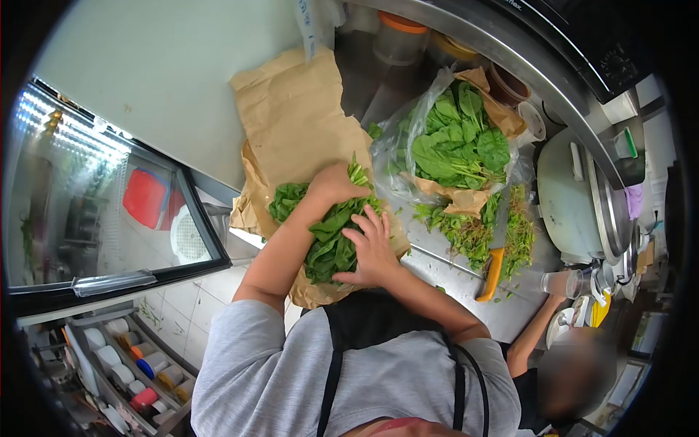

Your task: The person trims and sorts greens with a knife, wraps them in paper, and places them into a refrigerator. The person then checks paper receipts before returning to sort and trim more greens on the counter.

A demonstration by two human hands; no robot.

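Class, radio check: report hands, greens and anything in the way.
Left hand closed on leafy greens; right hand spread against them. Greens over brown paper. Orange-handled knife off to the right, clear of both hands.

Light grey T-shirt (408, 390) filling the bottom of the frame now, finely flecked, soft folds at the lower left! Short, loose sleeves (244, 349), same grey, and below them bare forearms, a bare left hand (337, 183) and a bare right hand (373, 251). Over the chest, lower centre, a black apron (386, 320)! Two dark straps (330, 393) run to the bottom, and, lower right, a thin black cord (483, 379) curves across the grey!
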